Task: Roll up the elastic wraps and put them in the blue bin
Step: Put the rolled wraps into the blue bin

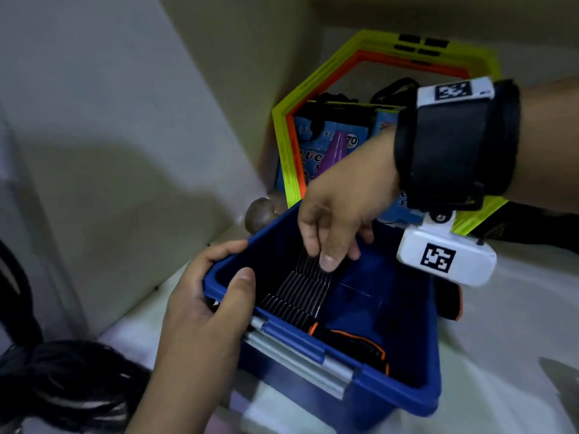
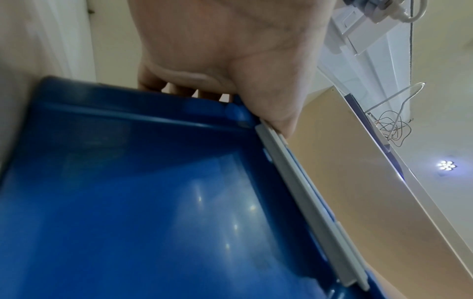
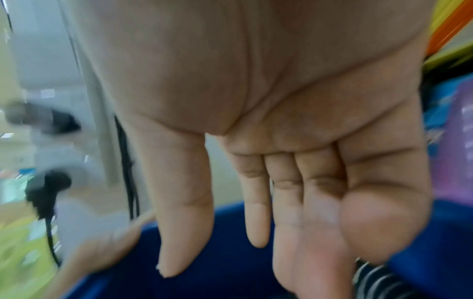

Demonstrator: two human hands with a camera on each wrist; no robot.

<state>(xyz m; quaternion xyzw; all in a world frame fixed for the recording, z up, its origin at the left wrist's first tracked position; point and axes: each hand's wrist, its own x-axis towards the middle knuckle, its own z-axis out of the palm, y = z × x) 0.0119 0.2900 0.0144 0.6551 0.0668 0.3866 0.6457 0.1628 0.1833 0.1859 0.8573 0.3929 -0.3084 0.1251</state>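
The blue bin stands on a white surface, seen from above. My left hand grips its near left corner, thumb inside the rim and fingers outside; the left wrist view shows this hand curled over the bin's edge. My right hand hangs over the bin with fingers pointing down, touching the top of a black striped wrap that lies inside. In the right wrist view that hand has straight fingers and holds nothing. A black wrap with orange trim lies at the bin's front.
Yellow and orange hexagonal frames lean at the back around blue bags and a purple cone. A brown round object sits behind the bin. Black cables lie lower left. Another black and orange piece sits right of the bin.
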